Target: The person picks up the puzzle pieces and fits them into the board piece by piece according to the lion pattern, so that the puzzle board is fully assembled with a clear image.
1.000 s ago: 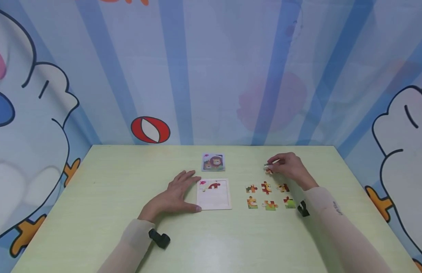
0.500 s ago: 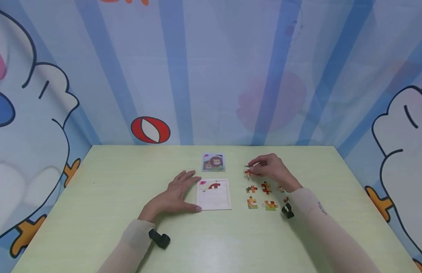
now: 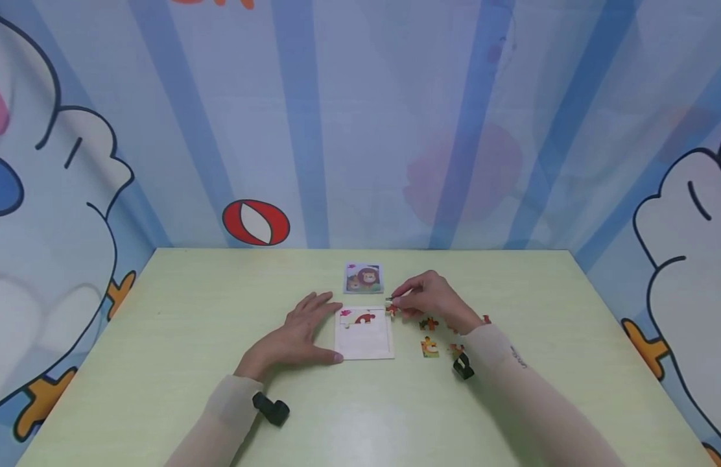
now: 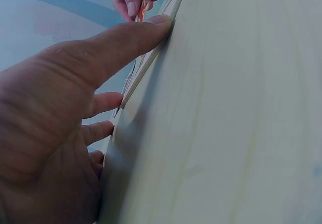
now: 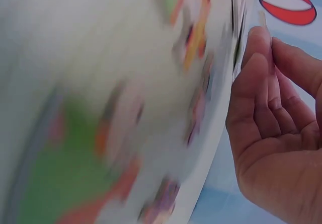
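Red-and-white, the thin puzzle piece (image 3: 392, 310) is pinched in the right hand (image 3: 433, 299) at the right edge of the white tray (image 3: 363, 344); the left hand (image 3: 296, 329), spread, touches its left side.

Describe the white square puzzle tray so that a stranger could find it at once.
Near the back of the pale yellow-green table lies a small, colourful lion picture card. Directly in front, touched by the person's bare left hand, is the white square puzzle tray. Unlike the printed card, it is mostly plain white, coloured only towards its far side.
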`<move>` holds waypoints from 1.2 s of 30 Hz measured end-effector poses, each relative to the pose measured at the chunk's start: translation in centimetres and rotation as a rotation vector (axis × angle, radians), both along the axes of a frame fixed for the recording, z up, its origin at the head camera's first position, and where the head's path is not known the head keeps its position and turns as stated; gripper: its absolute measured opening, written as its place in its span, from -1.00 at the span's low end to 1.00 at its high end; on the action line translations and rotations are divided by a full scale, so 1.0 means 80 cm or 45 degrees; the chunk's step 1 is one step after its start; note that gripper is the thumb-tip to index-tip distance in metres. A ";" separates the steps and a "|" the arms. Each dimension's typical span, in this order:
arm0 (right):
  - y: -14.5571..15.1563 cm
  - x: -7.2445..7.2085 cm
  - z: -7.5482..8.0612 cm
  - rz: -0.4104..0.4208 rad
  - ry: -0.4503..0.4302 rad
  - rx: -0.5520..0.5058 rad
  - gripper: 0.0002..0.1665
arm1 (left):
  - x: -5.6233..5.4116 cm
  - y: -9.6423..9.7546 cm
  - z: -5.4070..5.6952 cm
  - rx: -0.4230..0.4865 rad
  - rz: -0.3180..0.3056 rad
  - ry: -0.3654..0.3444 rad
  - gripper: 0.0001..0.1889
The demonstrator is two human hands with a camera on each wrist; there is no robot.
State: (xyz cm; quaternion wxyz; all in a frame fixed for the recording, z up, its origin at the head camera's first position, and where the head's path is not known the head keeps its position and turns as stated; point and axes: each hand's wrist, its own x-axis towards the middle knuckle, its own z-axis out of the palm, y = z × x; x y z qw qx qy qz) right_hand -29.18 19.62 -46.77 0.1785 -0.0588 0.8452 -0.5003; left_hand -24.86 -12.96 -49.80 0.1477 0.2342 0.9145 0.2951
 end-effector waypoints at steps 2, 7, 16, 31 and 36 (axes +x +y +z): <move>-0.010 -0.001 -0.001 0.030 -0.017 0.002 -0.78 | 0.000 0.000 0.000 0.005 -0.005 0.006 0.07; -0.029 0.000 -0.002 0.091 -0.017 0.048 -0.80 | -0.001 0.000 -0.001 0.007 -0.010 0.019 0.07; -0.049 -0.001 0.000 0.075 -0.026 0.133 -0.89 | -0.001 0.000 0.000 -0.006 0.001 0.006 0.07; -0.060 0.000 -0.001 0.054 0.067 0.349 -0.86 | -0.002 0.000 -0.002 0.000 -0.008 -0.003 0.07; -0.059 0.000 0.000 0.054 0.052 0.356 -0.86 | -0.002 0.000 -0.002 -0.003 -0.008 0.006 0.07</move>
